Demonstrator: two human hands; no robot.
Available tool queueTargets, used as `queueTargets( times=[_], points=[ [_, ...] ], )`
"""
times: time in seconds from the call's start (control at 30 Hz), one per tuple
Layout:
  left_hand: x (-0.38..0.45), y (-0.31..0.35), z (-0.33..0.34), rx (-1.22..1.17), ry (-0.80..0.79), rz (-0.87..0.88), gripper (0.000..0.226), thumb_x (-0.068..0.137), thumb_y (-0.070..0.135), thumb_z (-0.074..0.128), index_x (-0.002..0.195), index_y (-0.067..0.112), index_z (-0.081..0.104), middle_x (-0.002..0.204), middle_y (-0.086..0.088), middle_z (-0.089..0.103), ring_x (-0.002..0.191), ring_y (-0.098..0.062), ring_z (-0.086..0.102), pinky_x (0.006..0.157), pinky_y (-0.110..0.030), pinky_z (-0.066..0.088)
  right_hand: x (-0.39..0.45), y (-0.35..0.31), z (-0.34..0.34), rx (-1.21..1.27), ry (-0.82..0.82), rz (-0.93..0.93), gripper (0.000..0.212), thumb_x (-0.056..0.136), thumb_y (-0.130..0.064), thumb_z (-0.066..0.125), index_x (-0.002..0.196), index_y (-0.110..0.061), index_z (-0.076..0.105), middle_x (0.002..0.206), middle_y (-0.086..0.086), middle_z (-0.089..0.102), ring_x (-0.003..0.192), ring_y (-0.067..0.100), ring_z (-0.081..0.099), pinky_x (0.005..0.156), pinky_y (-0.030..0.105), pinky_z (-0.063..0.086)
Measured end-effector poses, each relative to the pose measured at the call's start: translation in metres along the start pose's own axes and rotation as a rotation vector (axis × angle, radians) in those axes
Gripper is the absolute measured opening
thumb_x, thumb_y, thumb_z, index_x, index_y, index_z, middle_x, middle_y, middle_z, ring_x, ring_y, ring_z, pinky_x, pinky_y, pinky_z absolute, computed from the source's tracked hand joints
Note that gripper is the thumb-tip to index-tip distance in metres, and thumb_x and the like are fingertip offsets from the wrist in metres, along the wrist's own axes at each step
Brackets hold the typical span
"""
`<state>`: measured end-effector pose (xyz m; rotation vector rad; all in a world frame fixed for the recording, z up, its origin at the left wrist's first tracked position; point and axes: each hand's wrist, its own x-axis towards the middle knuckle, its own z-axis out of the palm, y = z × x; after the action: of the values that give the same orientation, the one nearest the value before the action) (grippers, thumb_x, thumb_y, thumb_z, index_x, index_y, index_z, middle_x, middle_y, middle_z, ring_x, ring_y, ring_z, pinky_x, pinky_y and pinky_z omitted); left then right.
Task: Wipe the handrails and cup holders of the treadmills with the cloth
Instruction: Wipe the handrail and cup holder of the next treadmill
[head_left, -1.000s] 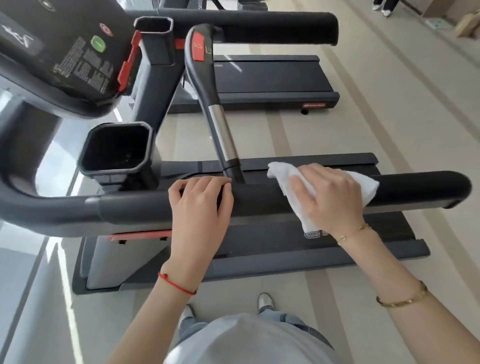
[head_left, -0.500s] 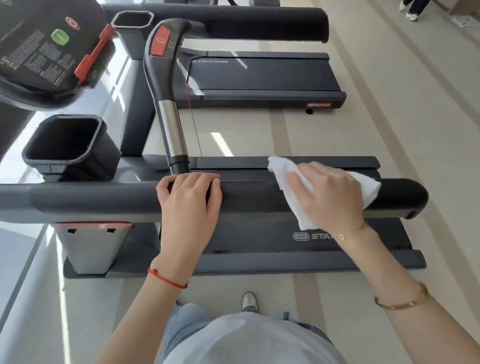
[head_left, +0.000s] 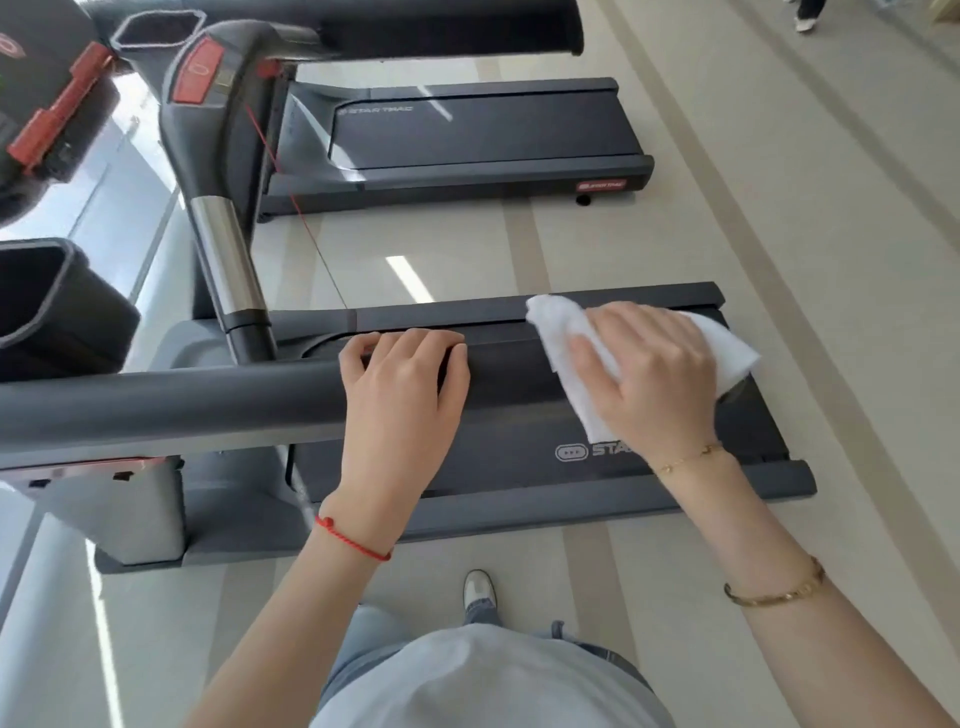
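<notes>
your left hand (head_left: 402, 395) is curled over the dark handrail (head_left: 208, 400), its grip clasping the bar near the middle of the view. at about three o'clock from it, your right hand (head_left: 654, 374) presses the white cloth (head_left: 558, 332) onto the far end of that same handrail, fingers wrapped down over the fabric. a cup holder (head_left: 57, 306) sits at nine o'clock, above the rail. a second treadmill (head_left: 467, 140) stands at twelve o'clock.

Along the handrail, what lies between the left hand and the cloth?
In the head view, only a bare dark stretch of handrail separates the left hand from the cloth under the right hand.
</notes>
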<state>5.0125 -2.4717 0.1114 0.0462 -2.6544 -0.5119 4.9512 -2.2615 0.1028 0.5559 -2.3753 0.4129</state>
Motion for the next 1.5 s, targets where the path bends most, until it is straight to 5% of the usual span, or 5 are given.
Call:
queueTargets(
  times=[0.2,0.43,0.67,0.97,1.5],
  points=[
    [0.008,0.036,0.019,-0.033,-0.030,0.072,0.026,0.100,0.026,0.046,0.102,0.018,0.070,0.098,0.007,0.071,0.090,-0.018,0.063,0.101,-0.040,0.034,-0.001,0.049,-0.014,0.035,-0.022,0.335,0.035,0.094,-0.036,0.046,0.068,-0.015,0.053,0.067,0.002,0.056,0.061,0.025,0.047,0.057,0.031,0.031],
    [0.011,0.037,0.019,-0.012,-0.067,0.114,0.026,0.100,0.026,0.046,0.105,0.019,0.070,0.097,0.006,0.072,0.088,-0.018,0.065,0.100,-0.038,0.033,-0.008,0.013,-0.012,0.009,-0.110,-0.028,0.029,0.098,-0.039,0.047,0.101,-0.018,0.067,0.098,-0.003,0.067,0.096,0.023,0.060,0.090,0.039,0.043],
    [0.000,0.025,0.006,-0.028,-0.084,0.069,0.029,0.101,0.030,0.046,0.119,0.023,0.067,0.110,0.009,0.070,0.103,-0.012,0.062,0.108,-0.042,0.032,0.019,0.033,-0.010,-0.056,-0.330,0.112,0.040,0.095,-0.044,0.039,0.065,-0.019,0.048,0.061,-0.001,0.050,0.056,0.030,0.050,0.055,0.031,0.027],
    [-0.010,-0.009,-0.012,0.029,-0.032,-0.037,0.029,0.101,0.030,0.045,0.118,0.023,0.067,0.113,0.007,0.069,0.107,-0.014,0.060,0.106,-0.040,0.031,0.007,-0.014,0.002,0.039,-0.233,-0.179,0.041,0.102,-0.042,0.034,0.105,-0.016,0.064,0.096,0.000,0.065,0.083,0.025,0.060,0.077,0.037,0.046],
    [-0.031,-0.102,-0.066,0.103,0.110,-0.238,0.020,0.099,0.020,0.053,0.113,0.020,0.069,0.113,0.004,0.069,0.111,-0.015,0.058,0.111,-0.043,0.027,0.033,-0.147,0.057,0.126,-0.206,-0.391,0.042,0.102,-0.043,0.035,0.110,-0.016,0.065,0.099,-0.001,0.065,0.086,0.021,0.063,0.073,0.031,0.050]
  ],
)
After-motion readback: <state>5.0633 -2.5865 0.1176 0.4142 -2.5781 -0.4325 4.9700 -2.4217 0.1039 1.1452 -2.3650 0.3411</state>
